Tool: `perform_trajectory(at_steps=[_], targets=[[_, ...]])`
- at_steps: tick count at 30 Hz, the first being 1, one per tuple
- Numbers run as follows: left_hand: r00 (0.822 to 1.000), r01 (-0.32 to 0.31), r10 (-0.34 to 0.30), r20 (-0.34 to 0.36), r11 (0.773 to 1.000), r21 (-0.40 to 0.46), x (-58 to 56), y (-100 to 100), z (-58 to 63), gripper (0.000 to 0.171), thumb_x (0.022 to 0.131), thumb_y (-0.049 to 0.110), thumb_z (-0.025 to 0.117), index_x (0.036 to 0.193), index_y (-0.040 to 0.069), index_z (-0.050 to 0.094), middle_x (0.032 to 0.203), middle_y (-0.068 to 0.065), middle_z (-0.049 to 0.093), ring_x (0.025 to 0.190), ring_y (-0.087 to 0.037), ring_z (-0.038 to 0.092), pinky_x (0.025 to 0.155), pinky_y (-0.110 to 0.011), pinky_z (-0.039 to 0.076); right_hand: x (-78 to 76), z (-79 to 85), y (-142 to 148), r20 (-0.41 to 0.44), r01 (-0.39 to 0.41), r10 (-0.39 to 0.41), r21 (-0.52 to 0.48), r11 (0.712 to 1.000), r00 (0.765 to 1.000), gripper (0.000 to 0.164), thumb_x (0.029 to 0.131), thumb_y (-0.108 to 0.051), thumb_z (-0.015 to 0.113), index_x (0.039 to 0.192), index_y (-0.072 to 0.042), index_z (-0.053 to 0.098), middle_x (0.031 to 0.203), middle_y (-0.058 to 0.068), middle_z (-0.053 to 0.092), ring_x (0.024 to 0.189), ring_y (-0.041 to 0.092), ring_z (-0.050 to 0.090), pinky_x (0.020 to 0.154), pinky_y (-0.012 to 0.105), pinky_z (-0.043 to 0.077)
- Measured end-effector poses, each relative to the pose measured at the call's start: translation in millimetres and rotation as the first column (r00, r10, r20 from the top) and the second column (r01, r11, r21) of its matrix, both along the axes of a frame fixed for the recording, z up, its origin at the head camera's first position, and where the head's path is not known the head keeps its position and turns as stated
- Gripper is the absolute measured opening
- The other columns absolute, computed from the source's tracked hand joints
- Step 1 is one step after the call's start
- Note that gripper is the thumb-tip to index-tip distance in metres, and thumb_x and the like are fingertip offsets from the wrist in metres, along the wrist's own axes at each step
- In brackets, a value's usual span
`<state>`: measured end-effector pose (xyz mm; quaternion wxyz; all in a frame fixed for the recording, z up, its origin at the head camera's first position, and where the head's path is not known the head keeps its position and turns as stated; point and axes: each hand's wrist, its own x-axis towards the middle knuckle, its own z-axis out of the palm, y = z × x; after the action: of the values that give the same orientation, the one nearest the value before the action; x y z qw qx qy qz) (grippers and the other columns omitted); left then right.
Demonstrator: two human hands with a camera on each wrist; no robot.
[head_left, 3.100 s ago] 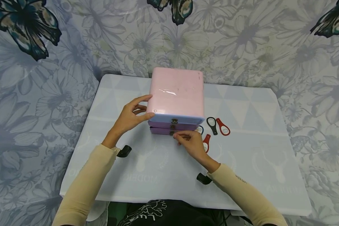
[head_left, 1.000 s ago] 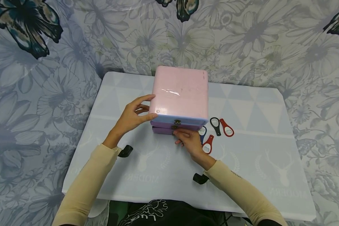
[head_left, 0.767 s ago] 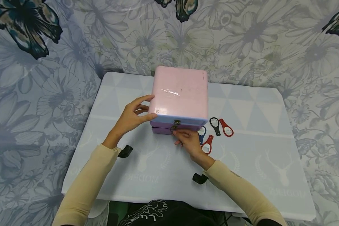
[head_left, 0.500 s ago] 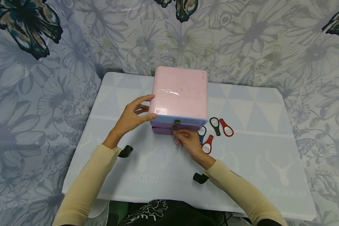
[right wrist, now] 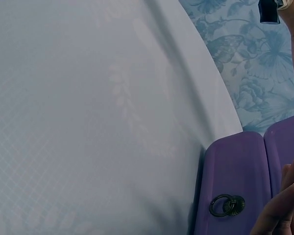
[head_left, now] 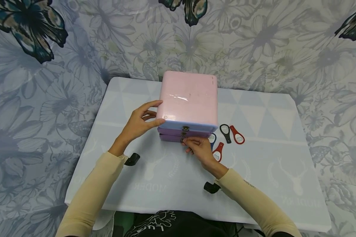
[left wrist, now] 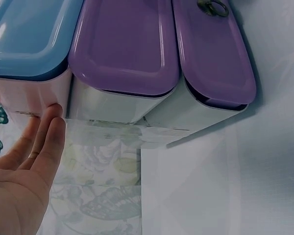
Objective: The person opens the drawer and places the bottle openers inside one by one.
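A small drawer cabinet with a pink top has a blue top drawer and two purple drawers below. My left hand rests on its left side, thumb at the front corner; the left wrist view shows nearly straight fingers against the pink side wall. At the cabinet's front, my right hand brings thumb and fingers together, pinching what looks like the middle drawer's ring pull, partly hidden. On the bottom purple drawer, another ring pull hangs free in the right wrist view.
Right of the cabinet, small oval-looped handled pieces lie on the white table: a black one, a red one, another red one beside my right wrist, and a blue one partly hidden. A patterned wall covering rises behind.
My right fingertips have come slightly down and toward me, so more of the ring pulls shows. The left hand stays on the cabinet's side. The whole view shifts a little.
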<state>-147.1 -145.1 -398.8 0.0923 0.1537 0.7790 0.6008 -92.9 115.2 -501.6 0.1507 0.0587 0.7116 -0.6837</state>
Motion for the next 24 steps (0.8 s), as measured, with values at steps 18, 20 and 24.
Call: perform_trajectory(at_steps=[18,20,24], targets=[[1.000,-0.002,0.002,-0.013,1.000,0.007,0.8,1,-0.7,0.065,0.089,0.012,0.077,0.149,0.015,0.050,0.143,-0.013,0.050,0.113,-0.036,0.060,0.111,-0.055,0.044,16.2,0.3,1,-0.007,-0.063,0.063,0.049,0.997,0.998,0.022,0.094,-0.017,0.071,0.104,0.002,0.076,0.092,0.015,0.077,0.063,0.011,0.066,0.057,0.023,0.050],[1.000,-0.002,0.002,-0.016,1.000,0.008,0.6,1,-1.3,0.065,0.090,0.012,0.076,0.148,0.015,0.050,0.143,-0.013,0.050,0.113,-0.036,0.060,0.111,-0.055,0.044,18.6,-0.4,2,0.002,-0.076,0.076,0.064,0.995,0.997,0.021,0.094,-0.018,0.071,0.103,0.000,0.077,0.093,0.015,0.077,0.064,0.013,0.067,0.058,0.026,0.051],[1.000,-0.003,0.003,-0.012,1.000,0.003,0.8,0,-2.0,0.065,0.090,0.013,0.076,0.149,0.016,0.049,0.143,-0.013,0.050,0.114,-0.036,0.060,0.111,-0.054,0.045,23.8,0.0,4,0.004,-0.103,0.103,0.078,0.992,0.995,0.022,0.095,-0.019,0.070,0.105,0.000,0.077,0.096,0.019,0.076,0.066,0.013,0.067,0.059,0.027,0.052]])
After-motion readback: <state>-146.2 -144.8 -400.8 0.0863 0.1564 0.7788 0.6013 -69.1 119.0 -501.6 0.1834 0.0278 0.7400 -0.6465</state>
